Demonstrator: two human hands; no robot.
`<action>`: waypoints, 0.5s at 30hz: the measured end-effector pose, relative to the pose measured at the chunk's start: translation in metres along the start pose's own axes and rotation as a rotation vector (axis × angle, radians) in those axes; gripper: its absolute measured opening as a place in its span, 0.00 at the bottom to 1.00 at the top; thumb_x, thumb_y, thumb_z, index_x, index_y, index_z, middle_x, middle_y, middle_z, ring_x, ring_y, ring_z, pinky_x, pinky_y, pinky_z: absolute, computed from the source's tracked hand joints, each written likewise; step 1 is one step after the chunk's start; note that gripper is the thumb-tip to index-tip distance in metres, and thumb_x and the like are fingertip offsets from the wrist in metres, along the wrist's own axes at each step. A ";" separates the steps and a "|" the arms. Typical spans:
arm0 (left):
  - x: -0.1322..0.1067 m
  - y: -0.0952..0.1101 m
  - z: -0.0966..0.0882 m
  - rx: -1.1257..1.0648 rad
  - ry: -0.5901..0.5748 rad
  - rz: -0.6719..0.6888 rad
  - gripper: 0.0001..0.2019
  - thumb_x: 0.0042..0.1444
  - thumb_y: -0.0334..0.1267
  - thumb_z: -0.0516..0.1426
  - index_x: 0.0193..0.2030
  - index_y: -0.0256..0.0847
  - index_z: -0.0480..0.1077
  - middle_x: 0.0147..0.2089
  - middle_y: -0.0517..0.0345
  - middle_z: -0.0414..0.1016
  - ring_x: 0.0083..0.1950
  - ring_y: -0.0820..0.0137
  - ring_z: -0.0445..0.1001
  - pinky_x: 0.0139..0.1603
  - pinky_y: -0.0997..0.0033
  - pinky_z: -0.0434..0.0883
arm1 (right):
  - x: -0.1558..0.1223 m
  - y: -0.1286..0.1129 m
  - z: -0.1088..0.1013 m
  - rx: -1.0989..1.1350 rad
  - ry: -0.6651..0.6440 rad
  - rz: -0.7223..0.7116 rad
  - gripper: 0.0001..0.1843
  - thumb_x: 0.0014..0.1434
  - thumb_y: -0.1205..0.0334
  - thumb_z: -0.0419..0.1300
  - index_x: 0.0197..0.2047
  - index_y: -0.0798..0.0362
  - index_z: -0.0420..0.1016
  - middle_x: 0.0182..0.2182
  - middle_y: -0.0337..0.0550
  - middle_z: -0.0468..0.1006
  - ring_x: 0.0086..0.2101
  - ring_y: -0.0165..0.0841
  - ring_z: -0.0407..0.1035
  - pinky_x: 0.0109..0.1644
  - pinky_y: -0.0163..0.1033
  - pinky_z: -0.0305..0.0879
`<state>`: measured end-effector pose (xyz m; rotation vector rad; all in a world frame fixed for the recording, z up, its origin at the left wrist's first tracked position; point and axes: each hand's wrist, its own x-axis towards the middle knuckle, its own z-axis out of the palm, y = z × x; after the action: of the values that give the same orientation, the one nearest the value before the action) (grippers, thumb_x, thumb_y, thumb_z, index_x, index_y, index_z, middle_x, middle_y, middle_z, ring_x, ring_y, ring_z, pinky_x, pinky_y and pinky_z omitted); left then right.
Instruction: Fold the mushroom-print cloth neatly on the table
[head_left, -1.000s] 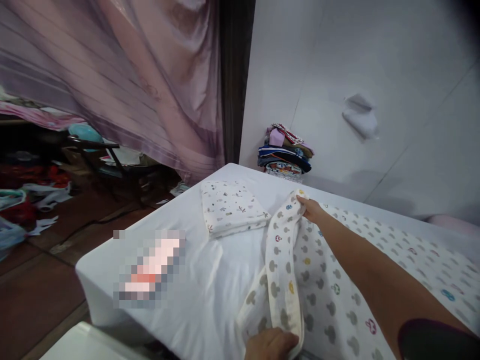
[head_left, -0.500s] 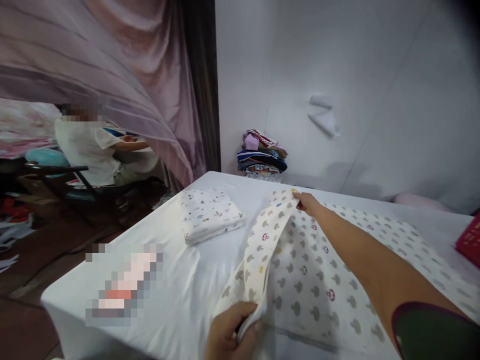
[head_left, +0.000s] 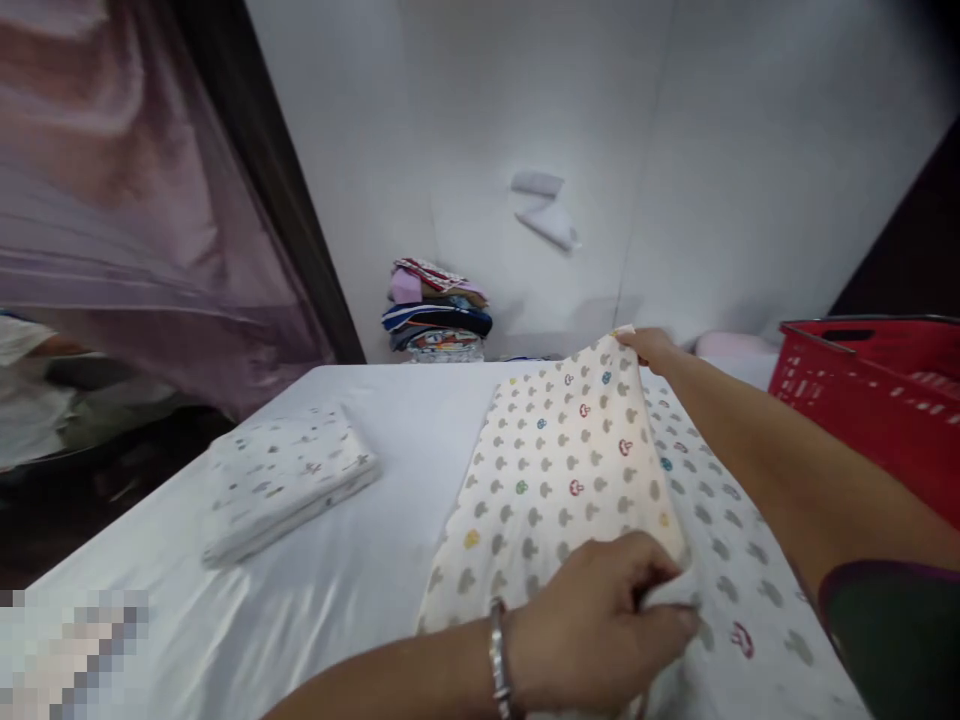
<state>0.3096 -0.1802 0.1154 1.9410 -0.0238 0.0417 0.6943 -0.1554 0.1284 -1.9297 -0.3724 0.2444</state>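
Observation:
A white cloth [head_left: 540,480] printed with grey and a few coloured mushrooms lies partly folded over itself. Near me, my left hand [head_left: 600,620], with a silver bracelet above it, is closed on the edge of the cloth. At the far end my right hand [head_left: 649,348] pinches a corner of the same cloth, slightly raised. The edge between both hands is lifted, and more of the cloth spreads beneath my right arm. To the left, a folded white cloth [head_left: 292,480] with small dark prints rests apart from my hands.
The white-covered surface [head_left: 405,420] carries both cloths. A red plastic basket [head_left: 877,420] stands at the right. Stacked folded clothes [head_left: 437,315] sit by the back wall. A pink curtain [head_left: 127,200] hangs at left, with part of a person [head_left: 30,400] beyond it.
The cloth's edge has been carried rightward by both hands, laying the printed layer over. My view has turned right, bringing more of the red basket in.

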 end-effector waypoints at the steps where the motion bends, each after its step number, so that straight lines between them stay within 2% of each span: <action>1: 0.024 0.001 0.014 0.014 -0.027 0.016 0.07 0.52 0.40 0.54 0.37 0.41 0.67 0.33 0.62 0.70 0.35 0.74 0.65 0.36 0.76 0.64 | 0.007 0.007 -0.021 -0.026 0.033 -0.007 0.06 0.52 0.63 0.62 0.31 0.58 0.71 0.16 0.36 0.66 0.18 0.24 0.59 0.21 0.28 0.54; 4: 0.085 -0.009 0.059 0.035 -0.092 -0.009 0.09 0.50 0.42 0.55 0.37 0.42 0.68 0.32 0.62 0.70 0.34 0.73 0.65 0.37 0.74 0.64 | 0.021 0.037 -0.079 -0.165 0.111 -0.011 0.06 0.48 0.65 0.64 0.27 0.59 0.72 0.16 0.36 0.66 0.21 0.25 0.61 0.23 0.29 0.54; 7: 0.118 -0.035 0.099 0.023 -0.150 -0.169 0.10 0.46 0.41 0.56 0.36 0.40 0.69 0.32 0.61 0.70 0.32 0.73 0.65 0.35 0.73 0.64 | 0.024 0.077 -0.117 -0.404 0.126 0.035 0.08 0.44 0.66 0.66 0.20 0.58 0.71 0.14 0.35 0.63 0.21 0.25 0.61 0.22 0.29 0.51; 9: 0.126 -0.053 0.118 -0.004 -0.175 -0.273 0.11 0.45 0.39 0.56 0.36 0.39 0.70 0.33 0.60 0.71 0.32 0.73 0.66 0.35 0.73 0.65 | 0.021 0.103 -0.128 -0.473 0.112 0.094 0.10 0.44 0.64 0.66 0.19 0.57 0.70 0.13 0.34 0.62 0.20 0.25 0.60 0.22 0.29 0.50; 11: 0.131 -0.064 0.128 -0.062 -0.197 -0.311 0.12 0.45 0.37 0.55 0.37 0.38 0.71 0.34 0.59 0.72 0.33 0.73 0.67 0.35 0.73 0.66 | 0.019 0.122 -0.129 -0.436 0.100 0.148 0.10 0.45 0.63 0.66 0.21 0.57 0.70 0.12 0.33 0.62 0.19 0.25 0.59 0.20 0.29 0.50; 13: 0.139 -0.064 0.132 -0.140 -0.226 -0.257 0.12 0.47 0.35 0.54 0.39 0.38 0.71 0.36 0.58 0.74 0.35 0.72 0.68 0.36 0.73 0.67 | 0.021 0.130 -0.127 -0.382 0.087 0.187 0.10 0.47 0.62 0.66 0.24 0.58 0.71 0.12 0.33 0.61 0.17 0.24 0.58 0.19 0.29 0.51; 15: 0.152 -0.052 0.134 -0.176 -0.243 -0.174 0.13 0.49 0.36 0.53 0.42 0.38 0.70 0.38 0.57 0.74 0.37 0.72 0.69 0.38 0.73 0.67 | 0.030 0.125 -0.126 -0.315 0.073 0.216 0.10 0.51 0.61 0.65 0.29 0.60 0.71 0.13 0.33 0.63 0.17 0.23 0.59 0.19 0.28 0.53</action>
<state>0.4661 -0.2862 0.0245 1.7553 -0.0188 -0.3027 0.7831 -0.2960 0.0601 -2.2856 -0.1593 0.2670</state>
